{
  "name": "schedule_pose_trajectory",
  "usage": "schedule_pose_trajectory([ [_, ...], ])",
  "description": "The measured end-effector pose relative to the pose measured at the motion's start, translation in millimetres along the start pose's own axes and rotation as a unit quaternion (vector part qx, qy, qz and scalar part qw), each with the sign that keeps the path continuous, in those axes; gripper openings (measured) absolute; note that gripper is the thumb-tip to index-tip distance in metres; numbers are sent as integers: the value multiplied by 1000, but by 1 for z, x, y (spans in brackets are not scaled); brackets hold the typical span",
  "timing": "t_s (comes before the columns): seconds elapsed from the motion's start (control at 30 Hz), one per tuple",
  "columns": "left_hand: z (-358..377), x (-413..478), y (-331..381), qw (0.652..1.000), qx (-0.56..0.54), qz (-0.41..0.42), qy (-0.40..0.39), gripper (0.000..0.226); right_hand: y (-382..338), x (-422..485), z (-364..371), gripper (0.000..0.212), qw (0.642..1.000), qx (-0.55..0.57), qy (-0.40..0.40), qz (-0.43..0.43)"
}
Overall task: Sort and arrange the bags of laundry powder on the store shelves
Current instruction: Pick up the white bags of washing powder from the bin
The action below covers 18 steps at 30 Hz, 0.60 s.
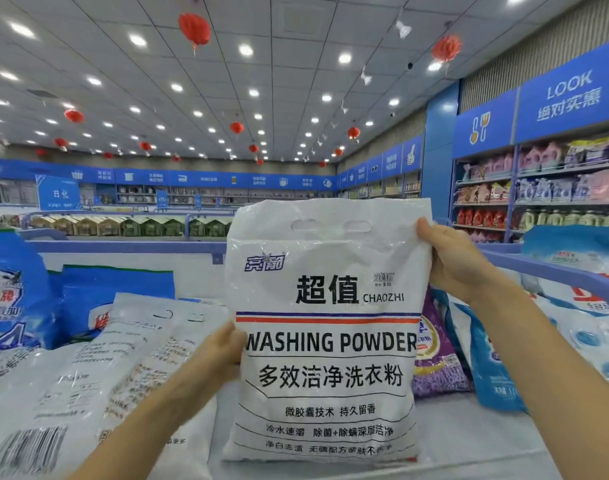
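both hands grasp an upright white washing powder bag [325, 327], left hand [223, 351] mid-edge, right hand [450, 258] near the top; placing it beside matching bags [123, 358] likely comes next.

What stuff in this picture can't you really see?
Head view:
- Purple bag: mostly hidden behind the white bag.
- Left hand fingers: behind the white bag.
- Blue bag: cut off by the left edge.
- Price sticker: too small to read.
- Far shelves: blurred.
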<state>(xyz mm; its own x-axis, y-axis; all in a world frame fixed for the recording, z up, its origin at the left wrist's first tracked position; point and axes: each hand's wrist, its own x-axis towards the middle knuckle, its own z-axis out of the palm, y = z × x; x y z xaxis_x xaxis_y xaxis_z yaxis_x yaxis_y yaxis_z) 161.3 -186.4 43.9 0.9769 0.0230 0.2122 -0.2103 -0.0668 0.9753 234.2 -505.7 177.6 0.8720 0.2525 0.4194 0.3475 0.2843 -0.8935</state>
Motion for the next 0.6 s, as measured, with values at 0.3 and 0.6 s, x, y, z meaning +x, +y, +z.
schedule_pose_trajectory([
  [0.3,7,-23,-16,980,74,-37,-183,88,10,-34,-13,40,989,-2,-150,11],
  [0.6,7,-30,-17,962,104,-13,-251,89,118,-107,-24,56,936,-237,-204,162],
])
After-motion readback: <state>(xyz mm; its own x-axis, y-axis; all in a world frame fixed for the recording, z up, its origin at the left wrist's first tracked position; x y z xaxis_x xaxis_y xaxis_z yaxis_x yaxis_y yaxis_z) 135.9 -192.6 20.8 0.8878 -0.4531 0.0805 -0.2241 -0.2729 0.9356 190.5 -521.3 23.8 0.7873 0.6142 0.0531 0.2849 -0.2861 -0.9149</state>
